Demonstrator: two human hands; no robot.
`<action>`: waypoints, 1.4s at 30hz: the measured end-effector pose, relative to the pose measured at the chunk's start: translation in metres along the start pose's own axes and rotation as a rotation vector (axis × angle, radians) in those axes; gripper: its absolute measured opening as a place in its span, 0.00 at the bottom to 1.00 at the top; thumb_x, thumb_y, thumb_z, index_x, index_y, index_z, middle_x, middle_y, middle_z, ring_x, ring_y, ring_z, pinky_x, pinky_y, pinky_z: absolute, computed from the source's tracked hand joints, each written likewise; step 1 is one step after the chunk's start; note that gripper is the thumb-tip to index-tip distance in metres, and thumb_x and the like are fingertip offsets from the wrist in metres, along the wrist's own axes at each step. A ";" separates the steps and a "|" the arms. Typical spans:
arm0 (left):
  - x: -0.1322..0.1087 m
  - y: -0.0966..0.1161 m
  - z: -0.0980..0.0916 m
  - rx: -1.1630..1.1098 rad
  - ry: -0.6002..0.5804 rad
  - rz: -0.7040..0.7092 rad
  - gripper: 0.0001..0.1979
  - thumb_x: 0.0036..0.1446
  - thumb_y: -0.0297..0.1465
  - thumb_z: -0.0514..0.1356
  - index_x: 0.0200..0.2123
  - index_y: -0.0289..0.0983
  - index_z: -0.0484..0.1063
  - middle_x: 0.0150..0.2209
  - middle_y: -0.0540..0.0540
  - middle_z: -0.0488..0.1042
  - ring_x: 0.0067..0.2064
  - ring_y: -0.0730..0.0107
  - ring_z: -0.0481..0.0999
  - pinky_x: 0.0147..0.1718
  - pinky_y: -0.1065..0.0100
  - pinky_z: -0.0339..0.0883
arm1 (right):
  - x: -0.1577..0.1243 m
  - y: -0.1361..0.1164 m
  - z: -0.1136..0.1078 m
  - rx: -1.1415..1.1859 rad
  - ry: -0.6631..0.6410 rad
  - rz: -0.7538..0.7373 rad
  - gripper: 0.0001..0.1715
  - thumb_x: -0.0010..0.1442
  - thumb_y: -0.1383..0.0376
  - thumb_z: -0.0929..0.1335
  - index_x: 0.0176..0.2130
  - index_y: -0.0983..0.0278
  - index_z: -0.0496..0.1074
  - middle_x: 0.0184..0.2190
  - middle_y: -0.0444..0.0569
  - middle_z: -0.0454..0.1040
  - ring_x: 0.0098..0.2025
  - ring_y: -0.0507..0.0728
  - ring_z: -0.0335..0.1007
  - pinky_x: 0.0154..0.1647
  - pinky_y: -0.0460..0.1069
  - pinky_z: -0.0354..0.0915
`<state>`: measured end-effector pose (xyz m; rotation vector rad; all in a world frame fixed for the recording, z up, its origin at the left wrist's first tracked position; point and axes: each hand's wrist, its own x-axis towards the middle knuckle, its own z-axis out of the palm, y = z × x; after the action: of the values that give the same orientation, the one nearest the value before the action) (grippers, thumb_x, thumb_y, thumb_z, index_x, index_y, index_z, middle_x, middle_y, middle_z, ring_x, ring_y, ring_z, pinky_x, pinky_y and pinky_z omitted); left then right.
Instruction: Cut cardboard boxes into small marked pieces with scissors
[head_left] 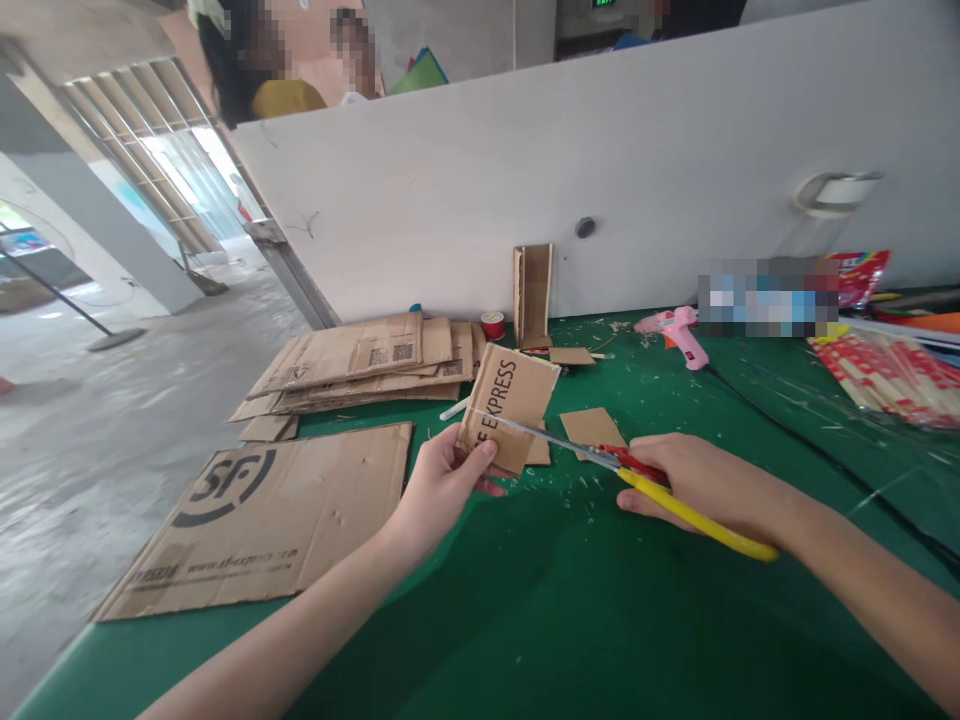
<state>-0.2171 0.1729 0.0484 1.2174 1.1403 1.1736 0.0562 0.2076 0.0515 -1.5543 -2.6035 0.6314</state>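
My left hand pinches the lower left corner of a small cardboard piece printed "EXPRESS", held up above the table. In my right hand is a pair of scissors with one red and one yellow handle. The blades reach left across the printed piece at mid-height; whether they are cutting into it I cannot tell. Behind, a small plain cardboard square lies on the green table. Another cardboard scrap is partly hidden behind the held piece.
A large cardboard sheet and a cardboard stack lie left. A folded cardboard channel stands against the white partition. The pink glue gun, its black cable and packaged sticks are right. Other people sit beyond the partition.
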 end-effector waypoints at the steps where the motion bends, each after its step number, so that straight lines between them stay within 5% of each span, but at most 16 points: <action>1: 0.000 0.001 0.000 -0.002 -0.002 0.002 0.17 0.53 0.37 0.63 0.42 0.32 0.69 0.34 0.42 0.78 0.33 0.64 0.78 0.27 0.68 0.73 | -0.001 -0.001 -0.001 0.007 -0.007 -0.004 0.29 0.54 0.39 0.62 0.26 0.61 0.64 0.27 0.48 0.70 0.26 0.56 0.66 0.27 0.50 0.56; 16: 0.000 0.006 -0.001 -0.032 0.000 0.032 0.17 0.52 0.37 0.64 0.41 0.32 0.70 0.34 0.42 0.77 0.32 0.67 0.77 0.26 0.70 0.73 | -0.003 0.009 0.000 0.140 -0.088 -0.225 0.23 0.60 0.45 0.60 0.36 0.62 0.64 0.33 0.49 0.67 0.31 0.56 0.63 0.33 0.50 0.61; 42: -0.001 0.005 -0.002 -0.080 0.034 0.034 0.15 0.53 0.37 0.63 0.41 0.34 0.71 0.31 0.46 0.76 0.30 0.70 0.76 0.24 0.71 0.73 | -0.003 0.008 0.002 0.098 -0.097 -0.197 0.24 0.61 0.44 0.59 0.37 0.62 0.64 0.34 0.50 0.67 0.32 0.56 0.64 0.35 0.51 0.61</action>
<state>-0.2196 0.1718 0.0538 1.1638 1.0916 1.2575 0.0636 0.2080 0.0469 -1.2500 -2.7034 0.8208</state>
